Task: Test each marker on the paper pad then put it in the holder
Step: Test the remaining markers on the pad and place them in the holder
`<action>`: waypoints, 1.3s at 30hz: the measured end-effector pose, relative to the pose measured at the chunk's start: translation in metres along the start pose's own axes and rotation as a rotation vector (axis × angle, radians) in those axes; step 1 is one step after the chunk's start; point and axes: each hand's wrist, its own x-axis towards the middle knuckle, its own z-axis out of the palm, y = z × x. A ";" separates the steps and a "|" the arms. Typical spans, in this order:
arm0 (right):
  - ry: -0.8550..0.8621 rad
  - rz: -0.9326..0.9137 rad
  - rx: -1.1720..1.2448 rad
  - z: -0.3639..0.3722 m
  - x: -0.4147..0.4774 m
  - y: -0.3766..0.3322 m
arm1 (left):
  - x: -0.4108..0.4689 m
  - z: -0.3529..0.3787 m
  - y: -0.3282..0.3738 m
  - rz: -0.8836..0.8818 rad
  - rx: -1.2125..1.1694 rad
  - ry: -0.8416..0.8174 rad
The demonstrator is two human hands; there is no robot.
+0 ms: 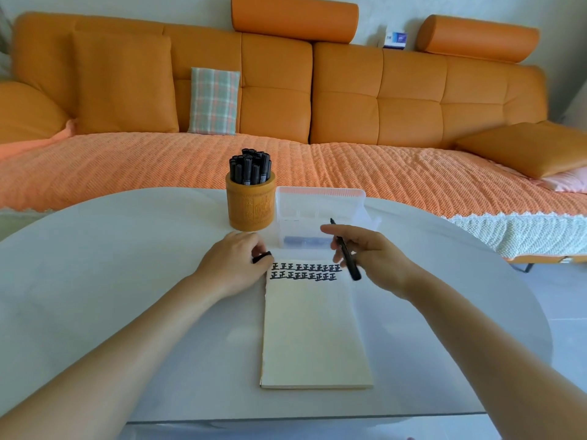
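Observation:
A cream paper pad lies on the white table, with two rows of black test marks along its top. My right hand holds an uncapped black marker, tip pointing up and away, above the pad's top right corner. My left hand rests at the pad's top left corner and grips the black cap. An orange round holder packed with several black markers stands just behind my left hand.
A clear plastic box sits right of the holder, with dark markers lying at its bottom. The round white table ends close in front. An orange sofa with a plaid cushion fills the background.

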 end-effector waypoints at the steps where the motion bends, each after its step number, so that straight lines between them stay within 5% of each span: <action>1: 0.003 -0.015 -0.023 0.001 -0.001 0.002 | 0.000 0.001 0.001 0.026 -0.012 0.009; 5: 0.128 -0.079 0.129 0.006 -0.010 0.007 | -0.001 0.002 0.020 0.168 -0.014 -0.023; 11: 0.286 0.079 0.283 0.004 -0.018 0.028 | 0.003 0.020 0.054 0.338 0.027 -0.154; 39: 0.269 0.100 -0.016 0.009 -0.015 0.042 | 0.016 0.038 0.063 0.260 -0.014 -0.270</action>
